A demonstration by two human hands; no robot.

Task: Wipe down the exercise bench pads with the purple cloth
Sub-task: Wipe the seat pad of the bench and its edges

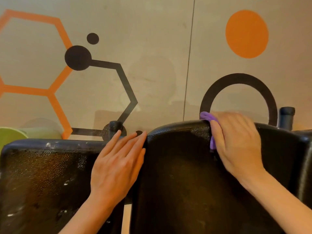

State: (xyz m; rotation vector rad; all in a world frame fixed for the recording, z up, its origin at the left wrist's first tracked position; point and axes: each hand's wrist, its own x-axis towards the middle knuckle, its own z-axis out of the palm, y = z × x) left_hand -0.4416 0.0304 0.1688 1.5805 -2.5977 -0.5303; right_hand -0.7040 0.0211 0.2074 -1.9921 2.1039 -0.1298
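Two black textured bench pads fill the lower view. The right pad (177, 174) stands higher, and the left pad (42, 174) shows white flecks and worn spots. My right hand (236, 142) presses the purple cloth (208, 117) over the top edge of the right pad; most of the cloth is hidden under my palm and fingers. My left hand (116, 164) lies flat with fingers together and straight, resting across the gap between the pads, against the right pad's left edge. It holds nothing.
A beige wall (152, 48) with orange and black hexagon and circle decals rises directly behind the pads. A black post (286, 117) sticks up at the right, a shorter one (114, 127) in the middle. A green round object (10, 135) sits at the far left.
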